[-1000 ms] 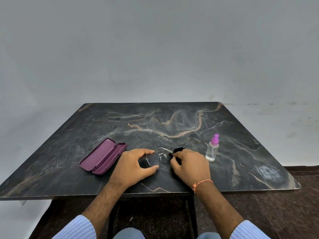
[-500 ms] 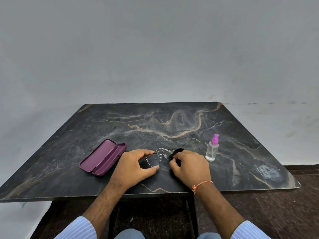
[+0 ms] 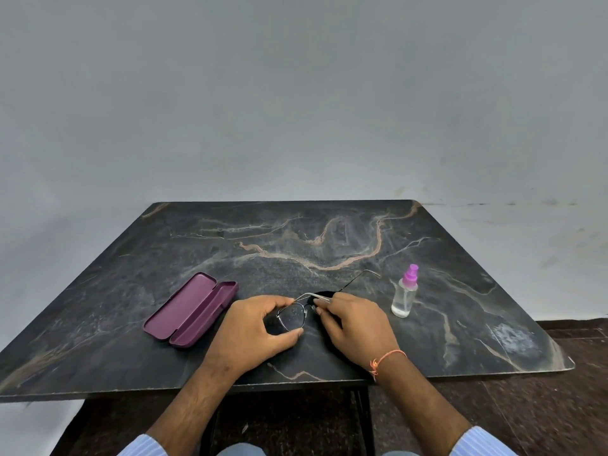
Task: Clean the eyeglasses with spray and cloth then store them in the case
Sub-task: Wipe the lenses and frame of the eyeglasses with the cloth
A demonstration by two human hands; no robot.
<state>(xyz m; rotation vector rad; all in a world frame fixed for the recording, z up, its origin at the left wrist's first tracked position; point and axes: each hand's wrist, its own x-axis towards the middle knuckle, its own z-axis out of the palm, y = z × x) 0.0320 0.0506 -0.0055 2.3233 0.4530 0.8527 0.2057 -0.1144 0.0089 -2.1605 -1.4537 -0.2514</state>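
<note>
The left hand (image 3: 255,329) is pinching the eyeglasses (image 3: 291,317) by one lens rim, just above the worktop (image 3: 329,245), steadying them while the right hand (image 3: 357,324) fingers are gripping the black cloth (image 3: 324,295) against the other lens. The open case (image 3: 192,309) is waiting nearby.

My dark marbled surface (image 3: 329,245) with tan veins stands against a plain grey wall (image 3: 296,93), over a dark reddish floor (image 3: 543,416).

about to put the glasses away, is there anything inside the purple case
The case lies open on the table, and both halves show only bare purple lining. Nothing is seen inside, though the near wall hides a thin strip of one tray.
</note>
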